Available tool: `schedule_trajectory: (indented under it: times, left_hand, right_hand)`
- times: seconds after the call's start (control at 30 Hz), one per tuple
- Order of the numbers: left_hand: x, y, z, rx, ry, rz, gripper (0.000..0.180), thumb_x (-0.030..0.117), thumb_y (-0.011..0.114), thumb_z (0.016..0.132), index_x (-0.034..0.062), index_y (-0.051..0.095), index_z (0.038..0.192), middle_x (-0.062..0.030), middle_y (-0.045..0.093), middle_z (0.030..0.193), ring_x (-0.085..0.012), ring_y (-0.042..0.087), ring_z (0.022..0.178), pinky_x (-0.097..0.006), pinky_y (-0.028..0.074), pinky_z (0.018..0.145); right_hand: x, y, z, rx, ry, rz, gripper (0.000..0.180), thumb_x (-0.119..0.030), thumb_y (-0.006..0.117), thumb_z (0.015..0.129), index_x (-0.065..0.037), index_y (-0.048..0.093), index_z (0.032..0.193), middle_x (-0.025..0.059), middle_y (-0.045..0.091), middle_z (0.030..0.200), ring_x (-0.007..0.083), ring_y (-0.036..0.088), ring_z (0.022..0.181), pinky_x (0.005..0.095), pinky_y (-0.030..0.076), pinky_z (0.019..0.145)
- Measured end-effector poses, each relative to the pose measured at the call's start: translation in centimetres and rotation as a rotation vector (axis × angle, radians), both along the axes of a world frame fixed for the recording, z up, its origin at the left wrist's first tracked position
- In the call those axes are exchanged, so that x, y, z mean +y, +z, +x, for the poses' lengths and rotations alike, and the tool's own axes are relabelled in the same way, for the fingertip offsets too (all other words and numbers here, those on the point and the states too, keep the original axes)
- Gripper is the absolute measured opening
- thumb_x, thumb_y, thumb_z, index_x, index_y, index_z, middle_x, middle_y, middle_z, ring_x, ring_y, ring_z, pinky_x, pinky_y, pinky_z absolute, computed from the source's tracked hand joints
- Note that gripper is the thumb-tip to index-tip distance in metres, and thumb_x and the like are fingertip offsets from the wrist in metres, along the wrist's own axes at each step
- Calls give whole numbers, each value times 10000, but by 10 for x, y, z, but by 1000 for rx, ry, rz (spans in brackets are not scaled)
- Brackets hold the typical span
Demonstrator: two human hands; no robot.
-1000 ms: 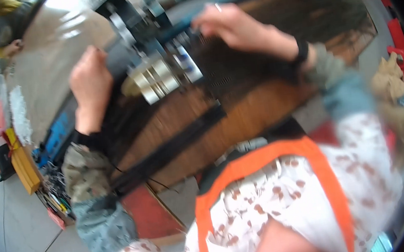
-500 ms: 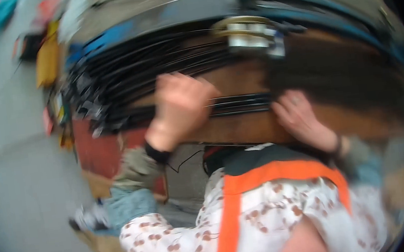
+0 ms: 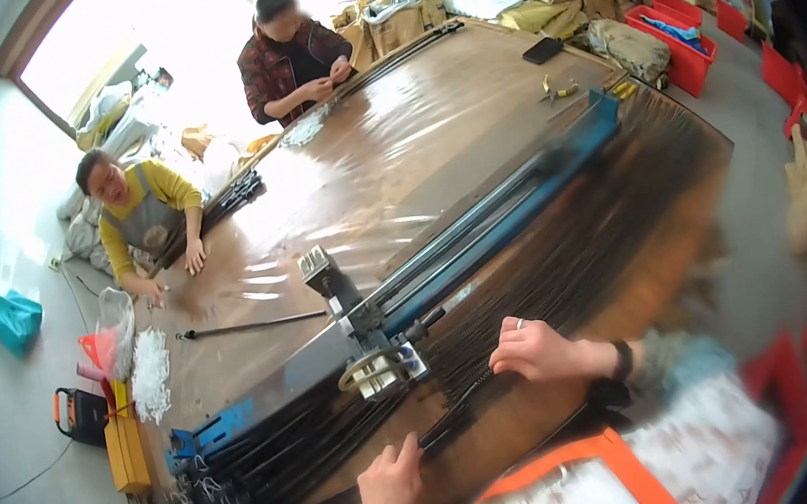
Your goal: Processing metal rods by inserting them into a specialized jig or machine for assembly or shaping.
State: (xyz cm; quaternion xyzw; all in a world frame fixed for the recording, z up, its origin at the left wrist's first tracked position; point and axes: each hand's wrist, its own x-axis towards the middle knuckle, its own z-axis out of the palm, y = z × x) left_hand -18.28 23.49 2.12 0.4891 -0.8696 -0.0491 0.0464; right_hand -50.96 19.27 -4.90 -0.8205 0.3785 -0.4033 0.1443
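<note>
A long thin black strip (image 3: pixel 459 412) runs slantwise between my two hands, its surface looking ridged near the right one. My right hand (image 3: pixel 533 349), with a ring on one finger, is closed round its upper end. At the lower end my left hand (image 3: pixel 389 485) pinches the strip between thumb and fingers. Under and beyond my hands lie many similar black strips (image 3: pixel 316 439) in a bundle, with pale loops at their left ends. Just past the strip stands a metal clamp-like device with a round brass-coloured disc (image 3: pixel 370 370), mounted on a long blue rail (image 3: pixel 511 224).
A large brown table (image 3: pixel 394 173) with a glossy plastic cover spreads beyond the rail. Two people work along its far side, one in yellow sleeves (image 3: pixel 176 191), one in a dark patterned jacket (image 3: pixel 263 78). A white pile (image 3: pixel 150 376) and pliers (image 3: pixel 560 92) lie on it.
The view has swung up and round, bringing the far table and two people into sight. My hands, apart over the strips before, now both grip one strip.
</note>
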Motion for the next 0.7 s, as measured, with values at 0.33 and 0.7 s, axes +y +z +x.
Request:
schedule_trajectory:
  times: [0.33,0.7]
  left_hand:
    - [-106,74,-39,-41,-328,-322,373,-6,547,878,30,604,1245,-147,516,825,-341,534,771,-444,441,656]
    - [-144,80,-98,36,-539,-259,506,-62,585,741,77,630,1225,-115,508,805,-305,543,781,-420,466,691]
  right_hand:
    - [-46,9,-62,-113,-352,-432,328,-183,780,794,-112,683,1100,46,564,733,241,575,658,359,473,536]
    - [-47,30,-48,128,-474,-626,401,-351,707,894,-142,674,1234,-24,506,685,150,525,582,321,429,515]
